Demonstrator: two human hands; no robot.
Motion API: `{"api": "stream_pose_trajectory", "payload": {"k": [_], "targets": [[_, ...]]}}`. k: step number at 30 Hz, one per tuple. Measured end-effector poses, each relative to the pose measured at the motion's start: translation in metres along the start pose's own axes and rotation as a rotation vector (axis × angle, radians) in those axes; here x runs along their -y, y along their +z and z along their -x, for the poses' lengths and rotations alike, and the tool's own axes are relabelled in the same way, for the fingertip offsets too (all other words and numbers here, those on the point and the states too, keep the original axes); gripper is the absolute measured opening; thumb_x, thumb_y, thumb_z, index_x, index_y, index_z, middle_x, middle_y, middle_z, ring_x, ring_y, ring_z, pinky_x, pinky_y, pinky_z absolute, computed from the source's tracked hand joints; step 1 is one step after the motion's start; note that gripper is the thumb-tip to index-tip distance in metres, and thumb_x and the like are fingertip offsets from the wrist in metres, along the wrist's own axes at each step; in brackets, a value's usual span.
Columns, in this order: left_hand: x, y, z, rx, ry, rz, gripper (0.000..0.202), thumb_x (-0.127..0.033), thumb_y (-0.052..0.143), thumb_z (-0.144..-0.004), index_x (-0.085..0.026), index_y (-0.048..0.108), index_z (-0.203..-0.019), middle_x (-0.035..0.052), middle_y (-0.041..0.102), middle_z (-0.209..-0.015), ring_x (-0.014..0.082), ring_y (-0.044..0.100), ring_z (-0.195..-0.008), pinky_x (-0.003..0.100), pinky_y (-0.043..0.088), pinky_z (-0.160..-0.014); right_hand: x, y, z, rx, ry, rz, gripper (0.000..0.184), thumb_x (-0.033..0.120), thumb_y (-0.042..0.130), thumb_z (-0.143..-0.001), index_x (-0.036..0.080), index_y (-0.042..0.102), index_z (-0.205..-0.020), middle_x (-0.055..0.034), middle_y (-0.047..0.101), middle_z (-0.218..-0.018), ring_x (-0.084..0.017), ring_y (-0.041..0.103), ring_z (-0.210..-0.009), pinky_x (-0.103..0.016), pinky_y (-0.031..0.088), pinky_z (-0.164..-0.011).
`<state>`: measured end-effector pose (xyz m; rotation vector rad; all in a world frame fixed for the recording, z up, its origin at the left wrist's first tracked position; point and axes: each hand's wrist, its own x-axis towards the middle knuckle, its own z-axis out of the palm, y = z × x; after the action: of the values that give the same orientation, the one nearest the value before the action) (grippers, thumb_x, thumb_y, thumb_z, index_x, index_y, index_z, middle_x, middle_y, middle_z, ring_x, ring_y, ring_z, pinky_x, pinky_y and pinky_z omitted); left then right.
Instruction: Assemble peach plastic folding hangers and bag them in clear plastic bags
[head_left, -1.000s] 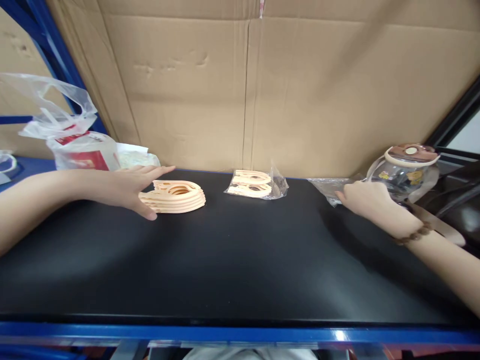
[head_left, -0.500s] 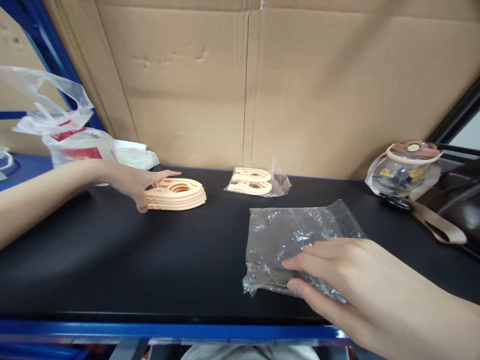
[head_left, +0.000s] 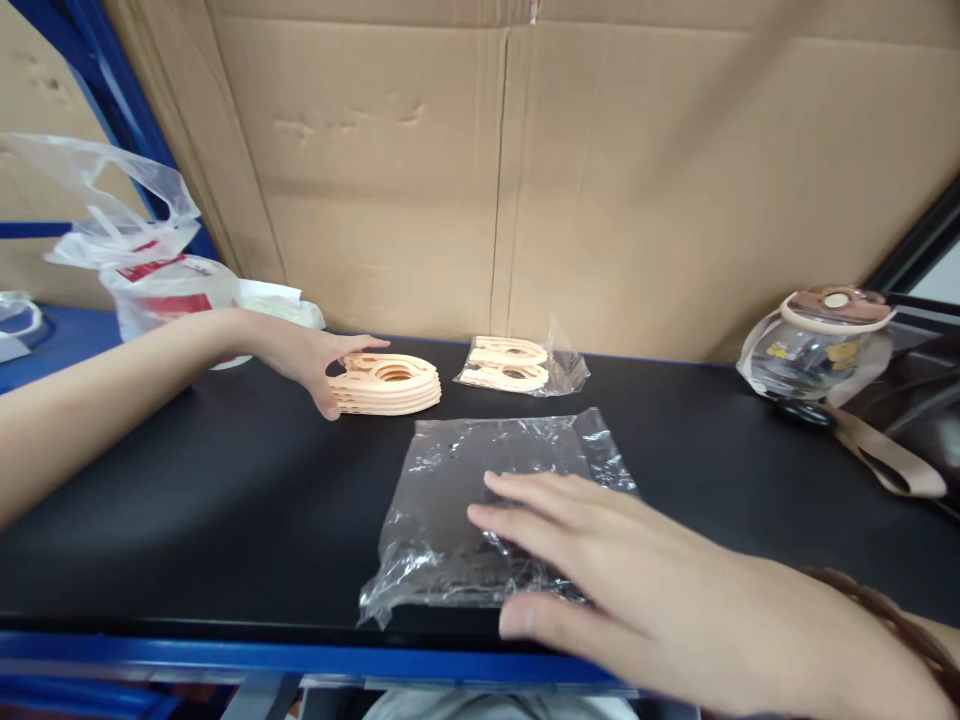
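My right hand lies flat with fingers spread on a clear plastic bag near the front edge of the black table. My left hand reaches across the table and cups the left side of a stack of peach plastic rings, thumb in front and fingers behind it. The fingers are open around the stack, not closed on it. A small clear bag holding more peach rings lies just right of the stack by the back wall.
Cardboard sheets form the back wall. A white plastic bag with red print sits at the far left. A clear round jar with a brownish lid and a beige strap are at the right. A blue rail edges the table front.
My right hand left the far right by the jar, dragging the clear bag to the table's front and then leftward. My left hand stayed at the ring stack.
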<state>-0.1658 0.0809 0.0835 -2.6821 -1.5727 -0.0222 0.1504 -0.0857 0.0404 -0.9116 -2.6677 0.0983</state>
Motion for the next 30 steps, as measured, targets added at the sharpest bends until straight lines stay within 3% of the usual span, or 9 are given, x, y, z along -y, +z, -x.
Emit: {"api": "stream_pose_trajectory", "payload": {"k": [2, 3, 9, 15, 17, 20, 23, 26, 30], "targets": [[0.009, -0.003, -0.001, 0.16, -0.01, 0.067, 0.085, -0.021, 0.076, -0.066, -0.017, 0.035, -0.141, 0.0068, 0.062, -0.13, 0.0131, 0.059, -0.109, 0.027, 0.047, -0.091, -0.011, -0.005, -0.003, -0.103, 0.063, -0.08, 0.041, 0.042, 0.039, -0.098, 0.023, 0.061, -0.126, -0.0056, 0.066, -0.125, -0.019, 0.06, -0.115, -0.033, 0.05, -0.096], [0.012, -0.004, -0.001, 0.181, -0.018, 0.08, 0.083, -0.022, 0.073, -0.07, -0.017, 0.034, -0.142, 0.0084, 0.057, -0.135, 0.014, 0.056, -0.114, 0.029, 0.045, -0.094, -0.018, -0.007, -0.004, -0.155, 0.089, -0.12, 0.035, 0.038, 0.04, -0.098, 0.023, 0.064, -0.12, -0.0038, 0.069, -0.118, -0.017, 0.063, -0.109, -0.031, 0.05, -0.094], [0.01, -0.001, 0.0, 0.101, 0.012, 0.057, 0.057, -0.02, 0.069, -0.073, -0.016, 0.053, -0.127, 0.0039, 0.062, -0.128, 0.0129, 0.056, -0.109, 0.029, 0.042, -0.096, -0.058, -0.017, -0.002, -0.3, 0.188, -0.077, 0.021, 0.03, 0.048, -0.095, 0.022, 0.068, -0.097, -0.002, 0.071, -0.098, -0.016, 0.066, -0.09, -0.027, 0.052, -0.078], [0.005, -0.015, 0.004, 0.06, -0.033, 0.005, 0.056, -0.033, 0.065, -0.079, -0.019, 0.049, -0.131, 0.004, 0.063, -0.126, 0.016, 0.058, -0.105, 0.031, 0.044, -0.091, -0.07, -0.016, 0.0, -0.348, 0.201, 0.026, 0.02, 0.03, 0.049, -0.094, 0.022, 0.067, -0.098, -0.0038, 0.07, -0.098, -0.018, 0.066, -0.087, -0.03, 0.052, -0.076], [-0.01, -0.022, 0.007, 0.017, -0.032, 0.026, 0.058, -0.039, 0.065, -0.079, -0.02, 0.048, -0.131, 0.0045, 0.062, -0.127, 0.0176, 0.059, -0.104, 0.031, 0.045, -0.089, -0.07, -0.016, -0.003, -0.363, 0.186, 0.056, 0.021, 0.03, 0.048, -0.094, 0.021, 0.065, -0.102, -0.005, 0.069, -0.1, -0.019, 0.065, -0.09, -0.032, 0.051, -0.079], [-0.047, -0.026, 0.012, -0.103, -0.021, 0.054, 0.066, -0.051, 0.067, -0.075, -0.019, 0.048, -0.13, 0.0074, 0.063, -0.125, 0.0214, 0.061, -0.103, 0.031, 0.047, -0.084, -0.067, -0.018, -0.01, -0.394, 0.138, 0.129, 0.025, 0.032, 0.048, -0.094, 0.021, 0.059, -0.113, -0.0081, 0.064, -0.111, -0.022, 0.061, -0.101, -0.036, 0.05, -0.086], [-0.091, -0.021, 0.012, -0.239, 0.076, 0.083, 0.066, -0.057, 0.066, -0.074, -0.022, 0.049, -0.128, 0.0057, 0.064, -0.122, 0.0228, 0.062, -0.1, 0.03, 0.048, -0.079, -0.065, -0.021, -0.017, -0.417, 0.076, 0.227, 0.045, 0.044, 0.055, -0.089, 0.021, 0.05, -0.128, -0.0121, 0.054, -0.13, -0.027, 0.053, -0.116, -0.043, 0.047, -0.094], [-0.124, -0.011, 0.008, -0.266, 0.2, 0.198, 0.068, -0.061, 0.068, -0.069, -0.026, 0.051, -0.124, 0.0031, 0.065, -0.119, 0.0224, 0.063, -0.1, 0.028, 0.049, -0.077, -0.067, -0.023, -0.019, -0.391, 0.043, 0.242, 0.061, 0.052, 0.06, -0.084, 0.023, 0.043, -0.135, -0.0131, 0.048, -0.138, -0.03, 0.049, -0.122, -0.049, 0.043, -0.098], [-0.146, 0.004, 0.002, -0.271, 0.294, 0.338, 0.064, -0.059, 0.065, -0.075, -0.028, 0.048, -0.128, 0.003, 0.06, -0.127, 0.0227, 0.059, -0.11, 0.03, 0.048, -0.085, -0.076, -0.026, -0.012, -0.336, 0.025, 0.114, 0.058, 0.046, 0.065, -0.083, 0.024, 0.044, -0.132, -0.0096, 0.056, -0.131, -0.027, 0.052, -0.117, -0.045, 0.044, -0.097]]}}
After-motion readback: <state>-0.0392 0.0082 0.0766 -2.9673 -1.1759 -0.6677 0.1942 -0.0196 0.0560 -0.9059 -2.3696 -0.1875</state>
